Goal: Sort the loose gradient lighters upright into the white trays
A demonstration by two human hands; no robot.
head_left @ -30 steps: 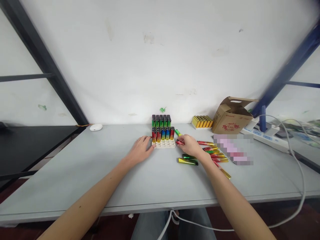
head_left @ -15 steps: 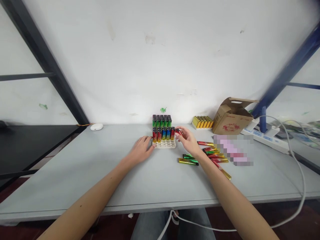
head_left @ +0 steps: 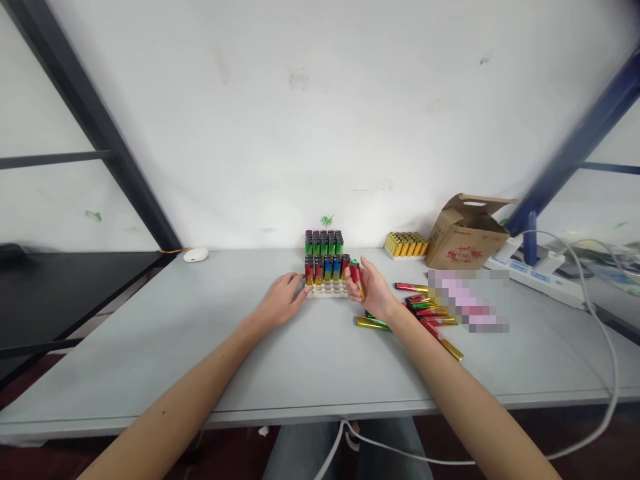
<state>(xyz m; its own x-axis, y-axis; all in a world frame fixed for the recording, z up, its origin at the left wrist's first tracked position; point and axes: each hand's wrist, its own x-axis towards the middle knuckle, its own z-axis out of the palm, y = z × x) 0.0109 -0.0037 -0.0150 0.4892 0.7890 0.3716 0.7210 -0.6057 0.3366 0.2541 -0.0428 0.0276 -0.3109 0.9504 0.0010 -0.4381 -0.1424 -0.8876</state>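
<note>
A pale tray point(head_left: 327, 291) full of small holes holds upright lighters; its front rows of holes show bare. Red-gold and blue-gold lighters point(head_left: 328, 268) stand in it, and green ones point(head_left: 324, 247) stand behind. My left hand point(head_left: 283, 299) lies at the tray's left front corner, fingers spread, with nothing held. At the tray's right side my right hand point(head_left: 369, 288) grips a red and gold lighter point(head_left: 357, 274), held roughly upright. Loose red, gold and green lighters point(head_left: 434, 312) lie in a pile to the right of that hand.
Yellow lighters point(head_left: 406, 245) stand in another tray by the wall, beside an open cardboard box point(head_left: 463, 240). A white power strip point(head_left: 540, 280) with cables is at the right. A white oval case point(head_left: 195, 255) sits at the back left.
The red lighter in my right hand has turned more upright, and the hand has shifted slightly down, partly covering the tray's right edge. My left hand has stayed in place.
</note>
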